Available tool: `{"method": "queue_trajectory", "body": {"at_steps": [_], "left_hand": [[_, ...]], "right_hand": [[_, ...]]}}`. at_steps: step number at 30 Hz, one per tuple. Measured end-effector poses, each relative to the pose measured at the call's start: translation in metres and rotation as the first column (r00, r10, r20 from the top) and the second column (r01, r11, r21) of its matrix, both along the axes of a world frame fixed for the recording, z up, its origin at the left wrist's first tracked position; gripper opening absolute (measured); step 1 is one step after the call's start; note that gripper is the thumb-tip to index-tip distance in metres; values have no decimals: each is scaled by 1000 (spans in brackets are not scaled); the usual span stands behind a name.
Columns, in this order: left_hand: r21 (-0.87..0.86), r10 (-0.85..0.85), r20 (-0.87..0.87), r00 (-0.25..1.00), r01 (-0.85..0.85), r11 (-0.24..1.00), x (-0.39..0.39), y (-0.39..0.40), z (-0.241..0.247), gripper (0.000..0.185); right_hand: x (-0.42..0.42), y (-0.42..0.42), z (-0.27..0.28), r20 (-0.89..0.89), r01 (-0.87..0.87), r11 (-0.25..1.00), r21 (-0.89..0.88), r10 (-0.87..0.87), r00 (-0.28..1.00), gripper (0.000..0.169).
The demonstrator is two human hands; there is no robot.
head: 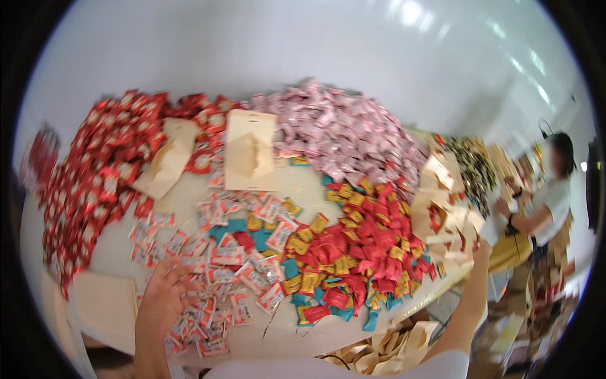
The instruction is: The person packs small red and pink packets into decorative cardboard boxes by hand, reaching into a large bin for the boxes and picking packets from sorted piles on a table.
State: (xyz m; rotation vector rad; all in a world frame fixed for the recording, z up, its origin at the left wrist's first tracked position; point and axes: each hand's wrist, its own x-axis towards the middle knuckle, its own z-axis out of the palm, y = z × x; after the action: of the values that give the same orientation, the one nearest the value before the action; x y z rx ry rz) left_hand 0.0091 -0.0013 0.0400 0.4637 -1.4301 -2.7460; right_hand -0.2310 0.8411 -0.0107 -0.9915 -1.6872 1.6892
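My left hand [165, 289] is over a spread of small orange-and-white wrapped packets [241, 272], fingers apart, with nothing visible in its grasp. Out to the right, my right hand [479, 248] reaches the edge of a heap of kraft-paper packages [447, 222]. Blur and the overlapping packages hide whether its fingers grip one. Between the hands lies a mixed pile of red [378, 256], yellow [310, 279] and teal wrapped pieces [342, 312]. Two kraft packages with cut openings, one upright [251, 142] and one tilted [173, 154], are at the back.
Red foil packets [109, 161] are heaped along the table's left side, pink packets [341, 128] against the wall. Flat kraft sheets [106, 298] are stacked at front left. More kraft packages [386, 350] lie below the table edge. A person [549, 203] works at the right.
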Motion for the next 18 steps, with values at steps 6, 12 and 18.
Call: {"method": "queue_trajectory", "body": {"at_steps": [6, 12, 18], "left_hand": [[80, -23, -67, 998, 28, 996, 14, -6, -2, 51], [49, 29, -79, 996, -25, 998, 40, -8, 8, 40], [-70, 202, -124, 972, -211, 975, 100, -30, 11, 48]], "right_hand": [[-69, -213, 54, -263, 67, 590, 805, 254, 931, 29], [-78, -547, 46, 265, -644, 41, 764, 889, 372, 25], [-155, -693, -39, 387, -721, 183, 668, 742, 548, 54]]}}
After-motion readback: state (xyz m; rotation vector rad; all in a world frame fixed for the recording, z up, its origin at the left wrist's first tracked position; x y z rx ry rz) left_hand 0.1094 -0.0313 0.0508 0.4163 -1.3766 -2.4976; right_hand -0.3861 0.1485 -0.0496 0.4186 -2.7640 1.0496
